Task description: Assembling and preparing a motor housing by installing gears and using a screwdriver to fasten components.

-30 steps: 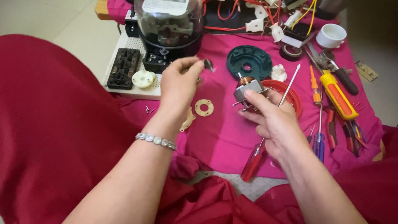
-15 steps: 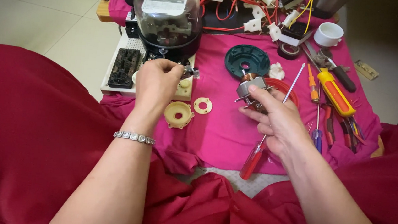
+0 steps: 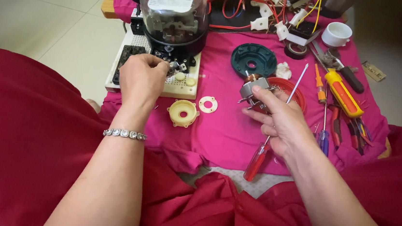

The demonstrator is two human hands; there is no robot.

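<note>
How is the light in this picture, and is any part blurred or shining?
Head view: soft daylight, weak shadows; bright reflections on the glass dome of the meter; the left hand and right hand are sharp enough; the forearms at the lower edge look stretched by the wide lens.

place: likely home repair bench | evidence: screwdrivers [image 3: 342,94], wiring [image 3: 234,4], tiled floor [image 3: 50,12]

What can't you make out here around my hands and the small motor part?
Head view:
- Small piece at the left hand: hidden by its fingertips.
- Metal motor part in the right hand: underside covered by the fingers.
- Red-handled screwdriver: shaft partly behind the right hand.
- Wiring: cut off by the top edge.
</note>
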